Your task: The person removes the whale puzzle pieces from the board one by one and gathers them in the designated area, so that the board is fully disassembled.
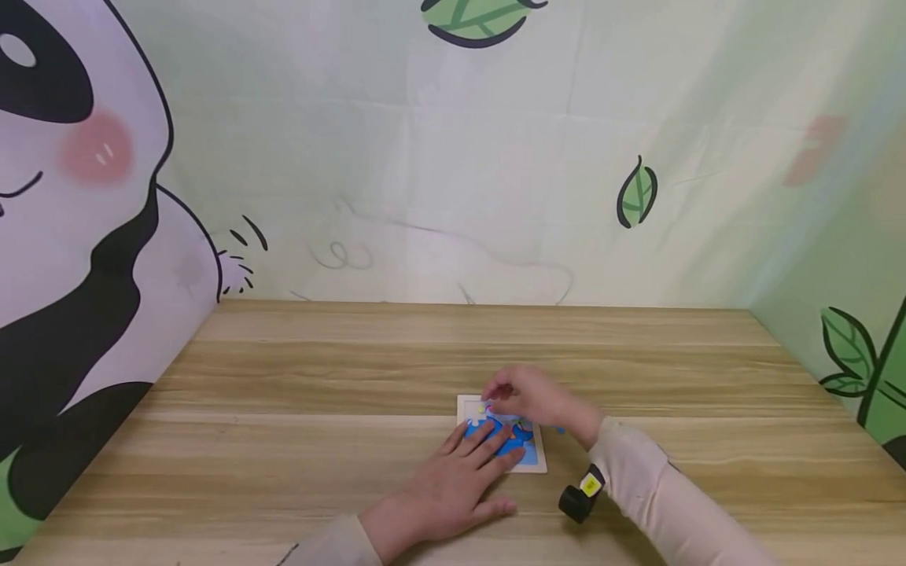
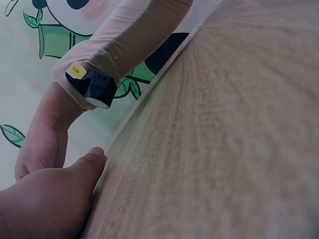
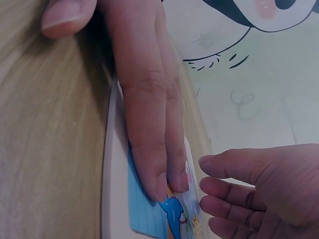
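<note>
Left hand [image 1: 460, 483] is nearest, palm down, fingers straight & a bit spread over the framed puzzle [image 1: 529, 454], thumb out to the side on the near side; it grips nothing, just lies flat w/ its fingers on the pic. Right hand [image 1: 534, 395] reaches in over the top edge of the puzzle from the far right, wrist bent, fingers loosely curled & pointing back toward the left. Can't tell if it pinches a pc or is bare; nothing shows btwn the fingertips, & the head view partly hides them.

Puzzle lies flat on the surface [image 1: 283, 448], mid-right, pale border showing at the near & right sides. For good work here, I'd say: left fingers press evenly so the border doesn't skid, & lie clear of the top area where the right fingertips work; right does small, light moves, tabs lined up first, then a straight push down, no forcing. Risk, imo: the left hand's spread covers much of the pic, so a misfit there is easy to miss.

Small blue bit [image 1: 561, 430] sits just R of the border by the right wrist, maybe a loose pc. Black wrist cam [image 1: 582, 495] hangs under the right sleeve [image 1: 679, 503]. Beyond: leaf-print wall [image 1: 460, 157], panda print [image 1: 163, 259] on the left
</note>
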A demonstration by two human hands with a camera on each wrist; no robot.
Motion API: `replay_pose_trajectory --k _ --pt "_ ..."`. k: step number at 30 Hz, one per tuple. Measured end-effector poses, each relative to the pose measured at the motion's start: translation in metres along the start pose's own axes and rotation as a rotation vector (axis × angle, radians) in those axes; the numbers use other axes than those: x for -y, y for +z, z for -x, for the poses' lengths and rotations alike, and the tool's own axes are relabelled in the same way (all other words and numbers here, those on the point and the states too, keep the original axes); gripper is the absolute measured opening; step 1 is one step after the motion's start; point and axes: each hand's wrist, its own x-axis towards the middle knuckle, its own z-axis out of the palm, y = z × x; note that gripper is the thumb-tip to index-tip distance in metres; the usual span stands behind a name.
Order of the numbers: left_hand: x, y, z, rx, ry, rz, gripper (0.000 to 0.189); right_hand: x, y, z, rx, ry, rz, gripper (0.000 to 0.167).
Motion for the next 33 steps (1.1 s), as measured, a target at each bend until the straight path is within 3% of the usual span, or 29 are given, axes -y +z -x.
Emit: replay_pose_trajectory --k 16,33 --pt "-0.0009 -0.0026 0.0002 0.018 -0.002 0.073 0.065 0.0038 0.0029 -0.0075 0.041 0.007 0.088 0.009" --pt "-0.0024 -0.0023 -0.0004 0.005 -0.009 0.042 0.065 0.0077 0.0019 -0.0064 0.061 0.003 0.124 0.011"
